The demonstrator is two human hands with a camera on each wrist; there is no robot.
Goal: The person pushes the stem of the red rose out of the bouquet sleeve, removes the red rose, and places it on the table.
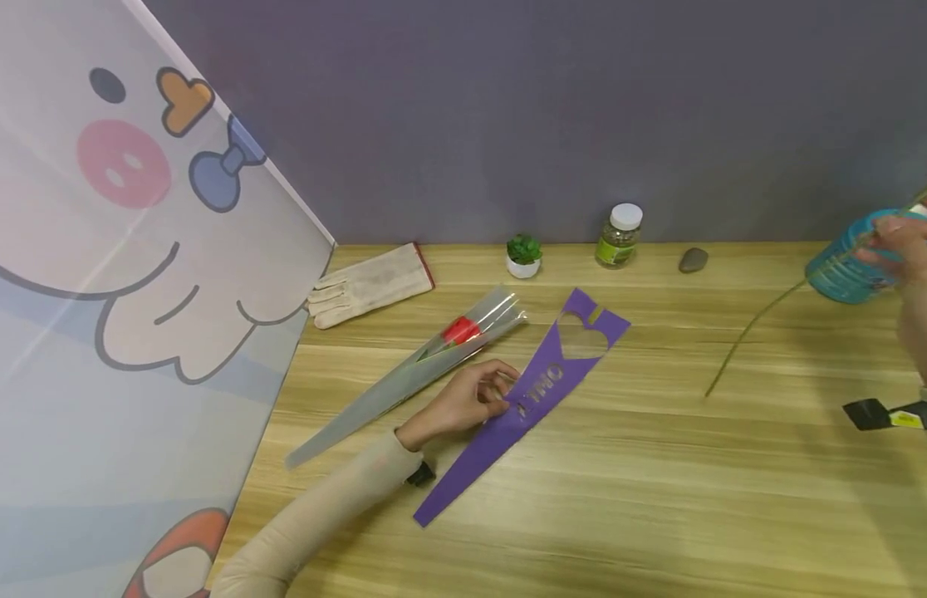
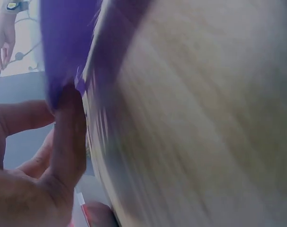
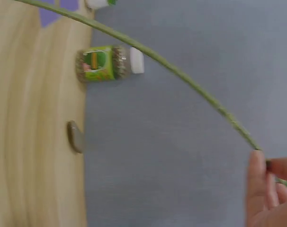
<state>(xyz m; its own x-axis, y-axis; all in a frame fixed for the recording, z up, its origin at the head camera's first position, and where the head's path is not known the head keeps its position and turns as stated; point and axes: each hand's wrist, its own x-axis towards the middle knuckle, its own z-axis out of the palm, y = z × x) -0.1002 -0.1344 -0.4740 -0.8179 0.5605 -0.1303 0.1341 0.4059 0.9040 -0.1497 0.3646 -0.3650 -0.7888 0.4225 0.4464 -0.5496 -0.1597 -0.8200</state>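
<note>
My left hand (image 1: 467,399) pinches a purple flower sleeve (image 1: 534,386) at its left edge, thumb on top. The sleeve is long and tapered, with a heart-shaped window and cut-out letters. At the far right, my right hand (image 1: 908,241) holds a long green flower stem (image 1: 758,320) between thumb and fingers. In the right wrist view the stem (image 3: 181,75) curves up to the left from the fingertips (image 3: 256,165). Its upper end leaves the head view. Left of my left hand lies a clear sleeve (image 1: 359,411) with a red flower (image 1: 461,331) inside.
A work glove (image 1: 377,285), a small potted plant (image 1: 523,256), a white-lidded jar (image 1: 619,237) and a grey stone (image 1: 693,260) line the table's back edge. A blue bucket (image 1: 845,266) stands behind my right hand. The grey wall (image 1: 508,108) rises behind; a cartoon-printed panel (image 1: 134,291) borders the left.
</note>
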